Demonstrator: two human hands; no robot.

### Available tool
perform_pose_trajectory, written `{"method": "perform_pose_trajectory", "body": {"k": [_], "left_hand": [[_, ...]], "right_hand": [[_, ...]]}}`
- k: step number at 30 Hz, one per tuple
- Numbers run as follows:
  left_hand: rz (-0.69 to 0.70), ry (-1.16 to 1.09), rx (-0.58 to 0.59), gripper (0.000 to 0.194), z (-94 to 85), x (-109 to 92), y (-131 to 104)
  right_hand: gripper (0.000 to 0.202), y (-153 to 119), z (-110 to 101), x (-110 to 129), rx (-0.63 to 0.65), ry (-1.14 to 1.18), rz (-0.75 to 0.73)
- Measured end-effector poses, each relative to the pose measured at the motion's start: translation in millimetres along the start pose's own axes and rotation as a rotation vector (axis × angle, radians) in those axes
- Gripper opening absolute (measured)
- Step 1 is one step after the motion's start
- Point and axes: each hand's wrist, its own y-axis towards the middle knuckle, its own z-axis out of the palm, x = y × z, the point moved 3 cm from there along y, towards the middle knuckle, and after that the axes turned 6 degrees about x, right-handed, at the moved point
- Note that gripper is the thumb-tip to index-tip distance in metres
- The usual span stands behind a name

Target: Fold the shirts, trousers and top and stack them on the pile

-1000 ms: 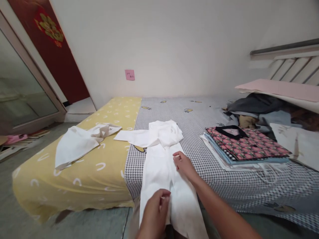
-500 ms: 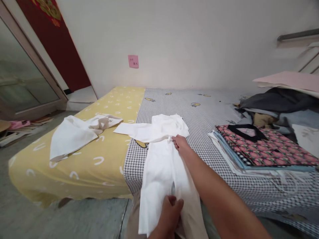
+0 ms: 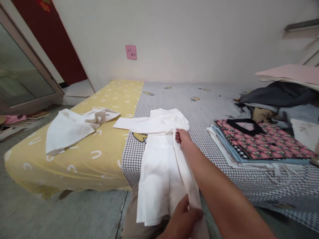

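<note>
A white long-sleeved shirt (image 3: pixel 156 172) lies at the front of the bed, its upper part bunched and one sleeve stretched to the left. Its lower part hangs over the bed edge onto my lap. My right hand (image 3: pixel 183 137) pinches the shirt's right edge, just below the bunched part. Nearer to me, my left hand (image 3: pixel 185 215) grips the same edge lower down, with the cloth between thumb and fingers. A long strip of fabric runs between both hands.
Another white garment (image 3: pixel 71 129) lies crumpled on the yellow sheet (image 3: pixel 82 171) at left. Folded clothes with a pink patterned top (image 3: pixel 271 144) are stacked at right. Behind them is a heap with dark cloth (image 3: pixel 279 94). A pink note (image 3: pixel 131 52) is on the wall.
My left hand has moved right along with the shirt's lower edge, spreading the front panel wider. My right hand keeps its pinch near the waist. The view has tilted slightly downward.
</note>
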Motion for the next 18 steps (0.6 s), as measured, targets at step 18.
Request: {"method": "perform_pose_trajectory", "body": {"k": [18], "left_hand": [[0.027, 0.324, -0.382, 0.037, -103.1, 27, 0]], "right_hand": [[0.011, -32, -8, -26, 0.199, -0.283, -0.405]]}}
